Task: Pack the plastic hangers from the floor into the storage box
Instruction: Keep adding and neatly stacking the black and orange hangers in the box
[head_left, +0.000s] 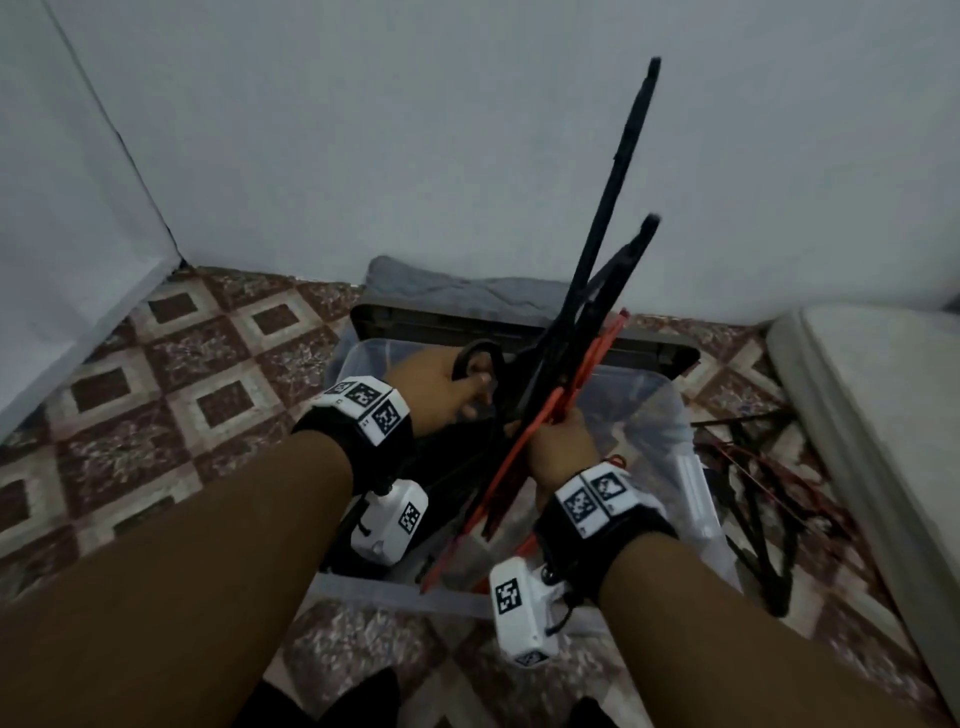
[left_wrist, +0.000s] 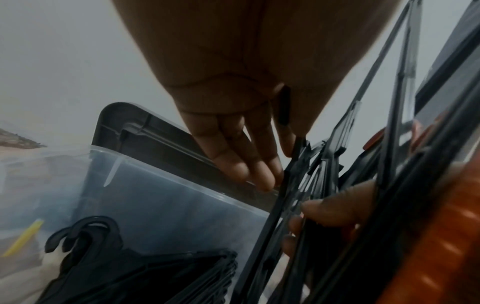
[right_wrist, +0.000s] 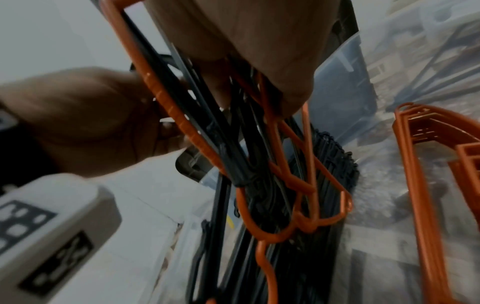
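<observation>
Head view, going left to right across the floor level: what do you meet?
Patterned floor tiles → left hand → right hand → loose hangers on the floor → white mattress edge.

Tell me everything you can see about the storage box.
The storage box is clear plastic, rectangular and open-topped, standing on the patterned tile floor near the wall. A dark lid sits behind it. Black hangers and orange ones already lie inside. Both hands hold a mixed bundle of hangers tilted over it.
</observation>
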